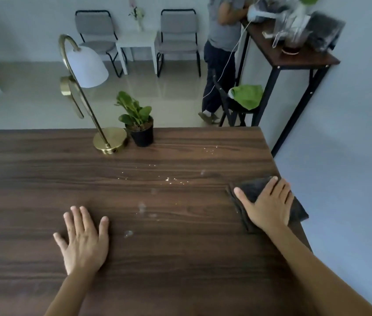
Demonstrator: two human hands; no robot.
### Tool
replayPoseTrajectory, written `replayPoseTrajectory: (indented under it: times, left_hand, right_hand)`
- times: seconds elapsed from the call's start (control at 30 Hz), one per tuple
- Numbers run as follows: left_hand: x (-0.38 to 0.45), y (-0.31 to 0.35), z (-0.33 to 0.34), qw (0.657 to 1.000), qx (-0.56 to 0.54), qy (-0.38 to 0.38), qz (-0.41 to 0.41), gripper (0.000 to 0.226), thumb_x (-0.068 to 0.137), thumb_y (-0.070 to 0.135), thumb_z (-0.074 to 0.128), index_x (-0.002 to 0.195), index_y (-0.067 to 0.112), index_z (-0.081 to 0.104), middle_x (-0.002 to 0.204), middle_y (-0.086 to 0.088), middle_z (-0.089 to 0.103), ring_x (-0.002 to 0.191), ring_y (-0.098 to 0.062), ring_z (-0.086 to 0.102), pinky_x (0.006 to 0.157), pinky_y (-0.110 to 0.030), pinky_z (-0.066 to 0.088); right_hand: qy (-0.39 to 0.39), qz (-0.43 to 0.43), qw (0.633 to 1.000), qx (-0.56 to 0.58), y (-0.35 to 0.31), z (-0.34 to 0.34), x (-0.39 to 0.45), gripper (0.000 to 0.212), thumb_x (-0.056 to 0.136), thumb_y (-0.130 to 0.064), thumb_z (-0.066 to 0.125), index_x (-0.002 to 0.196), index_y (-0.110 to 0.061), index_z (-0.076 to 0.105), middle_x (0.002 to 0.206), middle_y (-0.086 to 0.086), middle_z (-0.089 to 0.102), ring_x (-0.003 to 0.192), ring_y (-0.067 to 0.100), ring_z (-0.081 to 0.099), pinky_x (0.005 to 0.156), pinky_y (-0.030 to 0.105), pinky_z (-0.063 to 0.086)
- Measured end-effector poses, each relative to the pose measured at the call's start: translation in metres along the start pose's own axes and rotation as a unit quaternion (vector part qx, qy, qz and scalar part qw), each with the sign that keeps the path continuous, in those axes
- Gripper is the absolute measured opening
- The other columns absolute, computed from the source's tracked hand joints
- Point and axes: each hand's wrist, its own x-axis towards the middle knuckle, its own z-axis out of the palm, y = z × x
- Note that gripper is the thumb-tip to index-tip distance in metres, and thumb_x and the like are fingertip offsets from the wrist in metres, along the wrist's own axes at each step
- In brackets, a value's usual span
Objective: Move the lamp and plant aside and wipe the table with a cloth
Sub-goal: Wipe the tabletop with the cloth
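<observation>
With the gold arched lamp (pixel 103 133) and small potted green plant (pixel 140 126) apparently moved to the dark wooden bench's (pixel 180 258) far edge, crumbs remain unwiped as the right hand (pixel 269 204) presses flat on the dark folded cloth (pixel 254 189) and the left hand (pixel 83 240) rests spread, empty.

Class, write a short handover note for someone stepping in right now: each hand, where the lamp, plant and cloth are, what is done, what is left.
Left hand: flat on the table, fingers spread, holding nothing.
Right hand: palm down on the dark cloth, near the table's right edge.
Lamp and plant: side by side at the far edge, near the middle.
Crumbs and pale smudges lie across the middle of the table.
Done: cloth under the hand.
Left: the wiping itself; shift lamp and plant further if they block it.
</observation>
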Motion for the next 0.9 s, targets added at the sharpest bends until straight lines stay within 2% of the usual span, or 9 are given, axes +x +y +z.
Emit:
replayPoseTrajectory:
  times: [0.07, 0.17, 0.3, 0.4, 0.47, 0.57, 0.67, 0.8, 0.9]
  left_hand:
    - [0.002, 0.0, 0.004, 0.999, 0.031, 0.01, 0.008, 0.078, 0.091, 0.06, 0.016, 0.15, 0.01, 0.007, 0.161, -0.006, 0.001, 0.148, -0.022, -0.007, 0.116, -0.057, 0.003]
    - [0.008, -0.001, 0.005, 0.999, 0.042, 0.024, -0.002, 0.079, 0.091, 0.059, 0.023, 0.15, 0.008, 0.01, 0.161, -0.007, 0.006, 0.148, -0.023, -0.003, 0.116, -0.056, 0.005]
    - [0.011, -0.003, 0.006, 0.998, 0.06, 0.023, -0.004, 0.077, 0.092, 0.058, 0.023, 0.15, 0.01, 0.008, 0.161, -0.004, 0.003, 0.148, -0.021, -0.005, 0.116, -0.054, 0.004]
    - [0.01, -0.006, 0.005, 0.998, 0.065, 0.015, -0.003, 0.073, 0.093, 0.054, 0.021, 0.15, 0.011, 0.008, 0.161, -0.004, 0.002, 0.148, -0.02, -0.005, 0.117, -0.054, 0.005]
    - [0.01, -0.006, 0.004, 0.998, 0.056, 0.01, -0.006, 0.071, 0.094, 0.052, 0.022, 0.151, 0.012, 0.006, 0.161, -0.002, 0.0, 0.148, -0.018, -0.007, 0.117, -0.054, 0.004]
    - [0.009, -0.001, 0.004, 0.999, 0.038, 0.007, -0.012, 0.069, 0.094, 0.049, 0.024, 0.151, 0.015, 0.006, 0.161, 0.001, -0.001, 0.148, -0.016, -0.007, 0.117, -0.052, 0.003]
    - [0.011, 0.001, 0.006, 0.999, 0.039, 0.015, -0.011, 0.071, 0.093, 0.053, 0.017, 0.151, 0.014, 0.007, 0.161, 0.001, -0.001, 0.147, -0.015, -0.006, 0.117, -0.053, 0.005]
    - [0.013, 0.003, 0.007, 0.999, 0.045, 0.025, -0.011, 0.083, 0.083, 0.063, 0.005, 0.15, 0.014, 0.008, 0.161, 0.0, 0.003, 0.146, -0.013, -0.006, 0.116, -0.053, 0.006]
    - [0.013, 0.001, 0.008, 0.999, 0.036, 0.032, -0.01, 0.085, 0.082, 0.065, 0.005, 0.15, 0.015, 0.008, 0.16, 0.002, 0.002, 0.146, -0.012, -0.006, 0.117, -0.052, 0.006]
  right_hand:
    - [-0.007, 0.035, 0.999, 0.033, -0.027, -0.008, 0.065, 0.132, 0.064, -0.096, 0.004, 0.153, 0.002, 0.005, 0.16, 0.026, 0.009, 0.148, 0.04, 0.009, 0.121, 0.053, 0.008]
    - [-0.037, 0.013, 0.999, 0.034, -0.101, 0.0, 0.135, 0.12, 0.075, -0.089, 0.013, 0.154, -0.001, -0.003, 0.162, 0.023, -0.003, 0.151, 0.037, -0.003, 0.121, 0.051, -0.002]
    - [-0.05, -0.176, 0.983, -0.022, -0.193, 0.036, 0.117, 0.093, 0.091, -0.071, 0.018, 0.155, -0.005, 0.0, 0.164, 0.018, -0.003, 0.151, 0.032, -0.002, 0.122, 0.048, 0.001]
    - [-0.089, -0.324, 0.941, -0.037, -0.177, 0.04, 0.051, 0.085, 0.094, -0.068, 0.016, 0.156, -0.013, -0.001, 0.165, 0.01, -0.005, 0.152, 0.026, -0.003, 0.123, 0.043, 0.0]
    - [-0.087, -0.358, 0.929, -0.027, -0.125, 0.034, 0.018, 0.083, 0.094, -0.069, 0.018, 0.157, -0.017, 0.002, 0.165, 0.005, -0.003, 0.152, 0.022, -0.002, 0.123, 0.039, 0.0]
    - [-0.03, -0.274, 0.961, -0.033, -0.045, 0.019, 0.034, 0.088, 0.089, -0.074, 0.016, 0.157, -0.019, 0.009, 0.165, 0.004, 0.004, 0.152, 0.023, 0.005, 0.121, 0.039, 0.003]
    - [-0.024, -0.132, 0.99, -0.044, -0.03, 0.006, 0.106, 0.093, 0.087, -0.077, 0.012, 0.157, -0.016, 0.005, 0.165, 0.01, 0.004, 0.152, 0.027, 0.003, 0.122, 0.045, 0.002]
    - [-0.01, -0.035, 0.999, -0.02, -0.116, 0.012, 0.185, 0.092, 0.089, -0.073, 0.015, 0.156, -0.011, 0.001, 0.164, 0.018, -0.003, 0.151, 0.034, -0.003, 0.121, 0.052, 0.0]
    - [-0.027, -0.12, 0.992, -0.027, -0.215, 0.037, 0.183, 0.08, 0.095, -0.063, 0.017, 0.156, -0.013, 0.003, 0.164, 0.018, -0.003, 0.151, 0.034, -0.003, 0.121, 0.051, -0.001]
